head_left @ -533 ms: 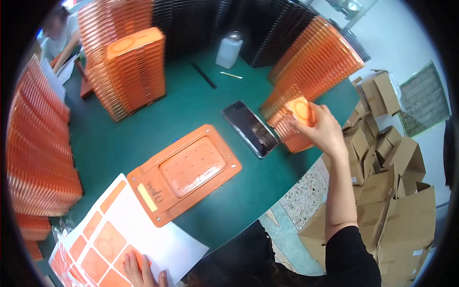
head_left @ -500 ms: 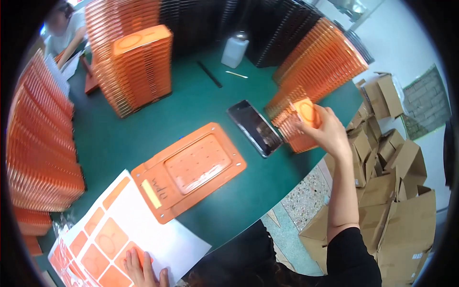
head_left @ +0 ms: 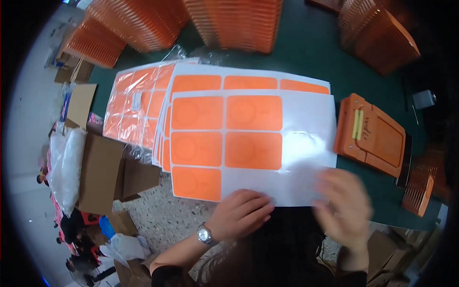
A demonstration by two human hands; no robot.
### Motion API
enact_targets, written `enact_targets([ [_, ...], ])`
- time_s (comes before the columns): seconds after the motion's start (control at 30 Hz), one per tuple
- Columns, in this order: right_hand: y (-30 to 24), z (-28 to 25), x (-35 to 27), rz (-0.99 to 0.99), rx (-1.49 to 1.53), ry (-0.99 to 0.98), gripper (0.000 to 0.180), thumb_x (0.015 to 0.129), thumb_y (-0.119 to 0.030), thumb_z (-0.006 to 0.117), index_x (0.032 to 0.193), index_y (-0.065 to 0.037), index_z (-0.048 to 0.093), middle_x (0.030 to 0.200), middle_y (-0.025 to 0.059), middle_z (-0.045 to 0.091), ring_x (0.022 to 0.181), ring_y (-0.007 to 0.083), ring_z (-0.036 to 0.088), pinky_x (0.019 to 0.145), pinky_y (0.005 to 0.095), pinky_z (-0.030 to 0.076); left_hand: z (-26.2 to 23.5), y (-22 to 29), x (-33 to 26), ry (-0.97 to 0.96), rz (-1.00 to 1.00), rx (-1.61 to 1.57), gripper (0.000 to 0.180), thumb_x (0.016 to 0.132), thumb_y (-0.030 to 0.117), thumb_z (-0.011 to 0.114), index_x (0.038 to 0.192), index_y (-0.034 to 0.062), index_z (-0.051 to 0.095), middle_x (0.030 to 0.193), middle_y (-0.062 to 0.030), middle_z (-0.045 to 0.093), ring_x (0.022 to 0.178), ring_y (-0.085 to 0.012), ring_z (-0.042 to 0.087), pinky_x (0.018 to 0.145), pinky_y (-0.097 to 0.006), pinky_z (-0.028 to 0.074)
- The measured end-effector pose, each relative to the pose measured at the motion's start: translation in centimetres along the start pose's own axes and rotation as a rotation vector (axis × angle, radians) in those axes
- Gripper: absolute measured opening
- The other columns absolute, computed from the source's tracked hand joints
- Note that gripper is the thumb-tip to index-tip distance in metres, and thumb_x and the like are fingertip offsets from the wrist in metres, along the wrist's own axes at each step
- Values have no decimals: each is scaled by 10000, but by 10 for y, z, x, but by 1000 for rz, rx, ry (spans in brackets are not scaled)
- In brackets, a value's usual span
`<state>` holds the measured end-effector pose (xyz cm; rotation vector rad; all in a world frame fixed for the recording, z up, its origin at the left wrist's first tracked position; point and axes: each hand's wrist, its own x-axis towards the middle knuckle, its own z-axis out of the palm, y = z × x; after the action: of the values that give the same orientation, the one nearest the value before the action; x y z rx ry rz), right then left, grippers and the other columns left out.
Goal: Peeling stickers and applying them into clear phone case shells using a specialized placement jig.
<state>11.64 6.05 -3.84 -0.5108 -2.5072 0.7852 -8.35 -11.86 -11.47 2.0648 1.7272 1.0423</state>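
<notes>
A white sheet (head_left: 306, 124) with several orange rectangular stickers (head_left: 253, 150) lies before me, its right part bare of stickers. My left hand (head_left: 241, 215), with a silver watch at the wrist, is closed over the sheet's near edge, fingers together and thumb hidden. At the sheet's near right corner is my right hand (head_left: 344, 205), smeared by motion; whether it holds anything cannot be made out. Beyond the sheet's right edge lies an orange plastic case (head_left: 377, 136) with a yellow strip and dark handwriting.
More sticker sheets (head_left: 134, 103), partly under clear plastic, lie left of the top sheet. Tall stacks of orange cases (head_left: 234, 24) line the far side; another stack (head_left: 377, 36) stands far right. A small ribbed orange stack (head_left: 420, 191) and a bottle (head_left: 424, 99) are at right. Cardboard boxes (head_left: 100, 174) stand left.
The view has swung left, bringing the sticker sheet to the middle. My right hand has left the small orange stack and come to the sheet. My left hand remains at the sheet.
</notes>
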Motion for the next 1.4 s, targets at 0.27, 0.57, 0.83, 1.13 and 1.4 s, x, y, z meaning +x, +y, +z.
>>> enact_targets([
  [0.27,-4,97,49,-108,-17,-335,451,857,-167,749,1263,-11,631,1463,187,507,1391,366,456,1112,484,426,17,24,-65,126,-690,-390,268,880,140,757,1114,33,684,1080,-89,710,983,-198,663,875,-338,529],
  [0.57,-23,116,47,-269,95,-325,343,820,-104,759,1149,-40,690,1321,139,624,1273,344,574,1029,458,505,20,15,-62,714,-1028,-962,117,987,81,665,1058,-10,682,947,-19,685,806,-71,602,720,-228,491],
  [0.83,-32,114,61,-304,257,-343,282,806,-69,756,1082,-37,706,1148,112,681,1061,304,676,900,397,572,3,13,-60,506,-803,-232,88,888,30,719,973,22,697,819,-64,681,696,-169,623,646,-291,487],
  [1.13,-34,105,78,-322,281,-454,75,807,-97,637,832,-53,582,855,91,621,839,284,646,675,389,537,-4,12,-57,450,-706,-78,139,806,67,780,928,55,713,817,-98,697,681,-244,647,611,-329,492],
  [1.4,-52,111,99,-253,141,-583,143,845,-63,680,965,-38,605,795,95,650,693,301,646,608,399,520,9,18,-60,591,-911,-500,127,874,58,729,985,1,707,822,-50,704,732,-125,644,652,-275,487],
])
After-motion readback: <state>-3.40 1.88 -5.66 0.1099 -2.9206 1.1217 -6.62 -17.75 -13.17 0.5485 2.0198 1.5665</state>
